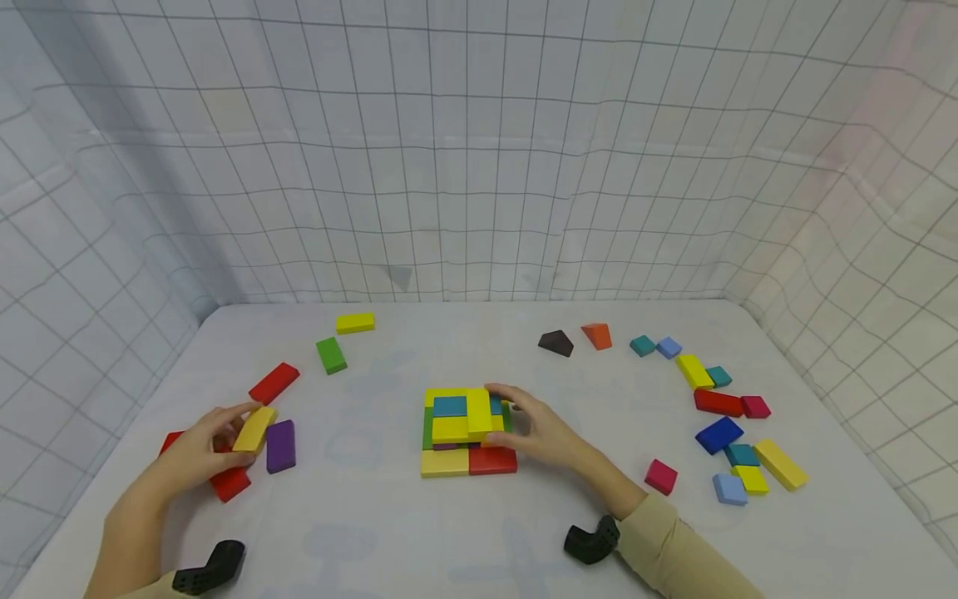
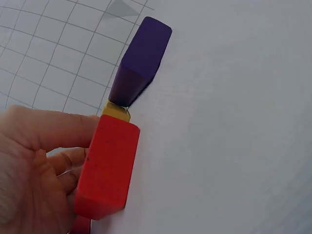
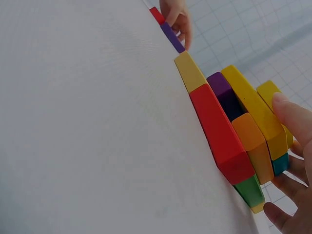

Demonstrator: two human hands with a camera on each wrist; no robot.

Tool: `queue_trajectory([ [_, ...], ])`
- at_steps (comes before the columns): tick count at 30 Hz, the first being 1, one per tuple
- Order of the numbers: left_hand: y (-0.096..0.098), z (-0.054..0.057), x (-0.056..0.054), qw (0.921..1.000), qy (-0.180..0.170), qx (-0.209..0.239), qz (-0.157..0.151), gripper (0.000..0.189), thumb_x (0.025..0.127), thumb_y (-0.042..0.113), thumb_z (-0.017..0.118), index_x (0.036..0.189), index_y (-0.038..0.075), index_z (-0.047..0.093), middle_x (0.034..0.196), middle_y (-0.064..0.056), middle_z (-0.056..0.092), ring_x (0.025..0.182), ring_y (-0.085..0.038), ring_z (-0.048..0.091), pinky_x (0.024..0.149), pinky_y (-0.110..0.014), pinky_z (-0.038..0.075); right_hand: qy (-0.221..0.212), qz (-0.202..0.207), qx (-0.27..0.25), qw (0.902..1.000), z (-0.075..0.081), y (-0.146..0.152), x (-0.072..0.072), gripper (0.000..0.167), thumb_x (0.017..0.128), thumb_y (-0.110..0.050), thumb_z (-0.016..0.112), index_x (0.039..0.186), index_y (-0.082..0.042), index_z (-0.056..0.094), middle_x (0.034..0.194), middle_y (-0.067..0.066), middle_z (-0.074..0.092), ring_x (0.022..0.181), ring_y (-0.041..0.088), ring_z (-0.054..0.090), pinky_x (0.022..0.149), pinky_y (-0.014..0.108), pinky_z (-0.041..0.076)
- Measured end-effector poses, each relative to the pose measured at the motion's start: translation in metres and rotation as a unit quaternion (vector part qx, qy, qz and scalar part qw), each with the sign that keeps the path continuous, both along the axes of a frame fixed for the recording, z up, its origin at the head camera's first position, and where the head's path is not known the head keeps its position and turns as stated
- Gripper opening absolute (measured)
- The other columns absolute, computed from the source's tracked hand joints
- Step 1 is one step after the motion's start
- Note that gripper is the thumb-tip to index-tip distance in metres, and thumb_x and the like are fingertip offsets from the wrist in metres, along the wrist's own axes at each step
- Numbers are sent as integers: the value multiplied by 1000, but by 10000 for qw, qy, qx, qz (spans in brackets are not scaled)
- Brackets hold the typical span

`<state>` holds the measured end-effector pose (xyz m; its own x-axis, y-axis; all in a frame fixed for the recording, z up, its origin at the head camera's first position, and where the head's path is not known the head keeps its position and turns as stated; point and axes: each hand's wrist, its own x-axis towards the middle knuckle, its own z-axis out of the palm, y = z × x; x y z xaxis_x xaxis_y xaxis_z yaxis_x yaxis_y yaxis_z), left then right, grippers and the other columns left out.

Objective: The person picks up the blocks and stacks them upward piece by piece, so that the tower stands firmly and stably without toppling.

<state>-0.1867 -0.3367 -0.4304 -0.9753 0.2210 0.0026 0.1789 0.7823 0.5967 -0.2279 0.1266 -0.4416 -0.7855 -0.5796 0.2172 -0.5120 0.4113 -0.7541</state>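
Note:
My left hand [image 1: 205,449] pinches a yellow block [image 1: 255,429] between thumb and fingers, just left of a purple block [image 1: 281,446]. Red blocks [image 1: 230,483] lie beneath and beside that hand; one red block [image 2: 109,165] partly covers the yellow one in the left wrist view. At the table's middle stands a layered stack of coloured blocks [image 1: 446,462]. My right hand [image 1: 545,428] holds the yellow block [image 1: 479,413] lying across its top, fingers at the far end, thumb at the near end. In the right wrist view, red, orange and green blocks [image 3: 250,190] show in the stack's side.
Behind the left hand lie a red block [image 1: 274,383], a green block [image 1: 332,355] and a yellow block [image 1: 355,323]. A dark block [image 1: 556,343] and an orange wedge [image 1: 598,335] lie at the back. Several loose blocks [image 1: 718,403] spread along the right, with a crimson one [image 1: 661,477] nearer.

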Motion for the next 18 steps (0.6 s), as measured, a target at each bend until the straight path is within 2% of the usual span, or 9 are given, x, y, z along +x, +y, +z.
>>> queue_trajectory([
  [5, 2, 2, -2, 9995, -217, 17, 228, 62, 77, 19, 73, 125, -3, 41, 100, -14, 44, 84, -23, 46, 61, -20, 44, -38, -22, 31, 10000, 0, 0, 0, 65, 82, -31, 68, 136, -11, 39, 140, 1, 41, 121, 16, 42, 98, 40, 39],
  [9, 7, 3, -3, 9986, -251, -18, 469, 67, 76, 27, 73, 124, -5, 38, 111, -23, 43, 93, -35, 47, 71, -37, 50, -77, -37, 21, 10000, 0, 0, 0, 65, 82, -31, 68, 136, -11, 39, 140, 0, 41, 121, 15, 42, 98, 40, 39],
  [13, 22, 9, -6, 9975, 17, 119, 701, 75, 77, 29, 73, 128, -8, 32, 120, -29, 40, 103, -45, 42, 81, -57, 44, -67, -15, 25, 10000, 1, 0, 0, 65, 82, -31, 68, 136, -11, 39, 140, 0, 41, 121, 16, 42, 98, 40, 39],
  [15, 34, 14, -9, 9965, 97, 275, 780, 78, 78, 31, 72, 131, -7, 30, 124, -29, 38, 108, -46, 39, 83, -60, 41, -76, -15, 34, 10000, 5, -1, 2, 64, 83, -29, 68, 136, -10, 39, 139, 2, 41, 121, 17, 42, 98, 41, 39],
  [16, 42, 17, -11, 9962, 181, 400, 754, 77, 78, 30, 73, 131, -6, 31, 125, -28, 38, 110, -46, 37, 85, -61, 40, -104, -12, 39, 9999, 11, -2, 5, 63, 83, -27, 68, 136, -8, 39, 139, 4, 41, 121, 19, 42, 98, 42, 39],
  [18, 61, 21, -15, 9949, 481, 667, 584, 74, 76, 26, 75, 129, -5, 34, 124, -26, 40, 111, -44, 39, 87, -60, 38, -138, -14, 24, 9999, 12, -2, 5, 63, 83, -24, 68, 136, -6, 38, 139, 7, 41, 121, 22, 42, 98, 44, 38],
])
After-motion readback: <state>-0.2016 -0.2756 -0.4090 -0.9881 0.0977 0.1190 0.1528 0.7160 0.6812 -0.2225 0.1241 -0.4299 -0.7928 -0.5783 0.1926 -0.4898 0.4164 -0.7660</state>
